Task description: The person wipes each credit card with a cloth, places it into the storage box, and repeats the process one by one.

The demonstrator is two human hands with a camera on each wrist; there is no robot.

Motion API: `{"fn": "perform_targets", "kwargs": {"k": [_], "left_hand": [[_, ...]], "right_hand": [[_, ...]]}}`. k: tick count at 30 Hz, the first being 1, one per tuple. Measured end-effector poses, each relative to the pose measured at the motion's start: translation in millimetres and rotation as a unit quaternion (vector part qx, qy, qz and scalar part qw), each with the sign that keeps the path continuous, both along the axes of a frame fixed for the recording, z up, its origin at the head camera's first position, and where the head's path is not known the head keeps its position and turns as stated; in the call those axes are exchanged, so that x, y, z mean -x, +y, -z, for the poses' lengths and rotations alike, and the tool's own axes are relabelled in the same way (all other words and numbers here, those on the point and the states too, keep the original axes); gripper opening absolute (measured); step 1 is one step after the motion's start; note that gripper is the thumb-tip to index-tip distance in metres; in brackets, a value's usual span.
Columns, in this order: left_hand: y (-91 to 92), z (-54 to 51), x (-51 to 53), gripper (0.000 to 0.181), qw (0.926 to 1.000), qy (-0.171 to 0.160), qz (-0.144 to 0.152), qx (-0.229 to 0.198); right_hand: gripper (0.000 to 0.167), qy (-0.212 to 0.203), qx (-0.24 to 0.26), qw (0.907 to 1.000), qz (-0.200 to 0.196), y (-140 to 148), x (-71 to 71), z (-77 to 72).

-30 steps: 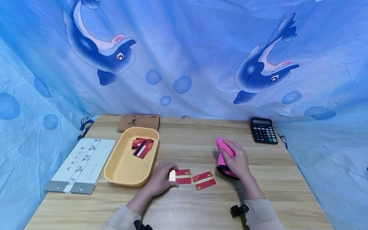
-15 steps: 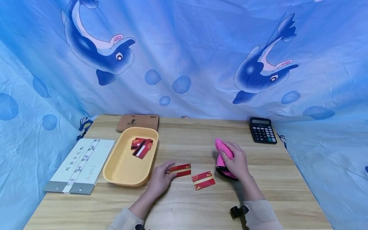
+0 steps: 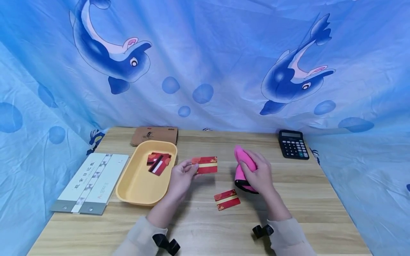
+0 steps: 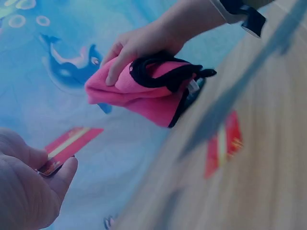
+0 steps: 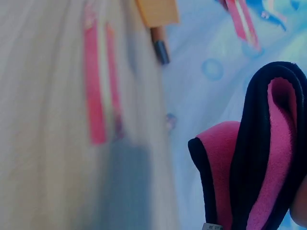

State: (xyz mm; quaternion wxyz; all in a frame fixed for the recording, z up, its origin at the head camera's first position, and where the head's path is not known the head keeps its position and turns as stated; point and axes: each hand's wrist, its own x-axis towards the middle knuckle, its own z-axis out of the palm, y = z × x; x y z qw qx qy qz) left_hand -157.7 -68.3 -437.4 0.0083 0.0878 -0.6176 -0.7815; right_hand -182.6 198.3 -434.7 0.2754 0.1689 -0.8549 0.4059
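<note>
Between thumb and fingers my left hand (image 3: 180,177) pinches a red card with a gold stripe (image 3: 207,165), held above the table to the right of the yellow tray (image 3: 141,192). My right hand (image 3: 261,173) grips a folded pink cloth with black edging (image 3: 241,174), raised off the wood. In the left wrist view the cloth (image 4: 144,96) hangs folded in the fingers, and the card (image 4: 72,146) shows at the left. A second red card (image 3: 227,200) lies flat on the table between the hands. Several red cards (image 3: 159,164) lie overlapping in the tray.
Left of the tray lies a white and grey ledger (image 3: 91,183) with a patterned band. A brown wallet-like case (image 3: 154,136) sits behind the tray. At the back right is a black calculator (image 3: 293,144). A blue dolphin curtain (image 3: 230,53) hangs behind the wooden table (image 3: 307,202).
My left hand has pinched the left card, lifted it off the table and carried it forward. My right hand with the cloth has shifted slightly left and forward.
</note>
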Motion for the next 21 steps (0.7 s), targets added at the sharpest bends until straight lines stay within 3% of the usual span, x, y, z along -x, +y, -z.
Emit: {"fn": "perform_targets", "kwargs": {"k": [7, 13, 17, 21], "left_hand": [[15.5, -24.7, 14.0, 0.044, 0.9987, 0.014, 0.004, -0.049], [36.3, -32.5, 16.7, 0.041, 0.9916, 0.061, 0.031, -0.109], [43.8, -36.0, 13.8, 0.046, 0.9887, 0.092, 0.055, -0.105], [43.3, -39.4, 9.7, 0.052, 0.9842, 0.118, 0.096, -0.091]], "right_hand": [[0.038, 0.114, 0.013, 0.9933, -0.012, -27, -5.9, -32.2], [0.038, 0.228, -0.044, 0.9723, 0.023, -68, -22.8, -53.5], [0.036, 0.229, -0.093, 0.9689, 0.004, -90, -28.6, -56.5], [0.038, 0.198, -0.135, 0.9709, 0.009, -89, -23.2, -47.8]]}}
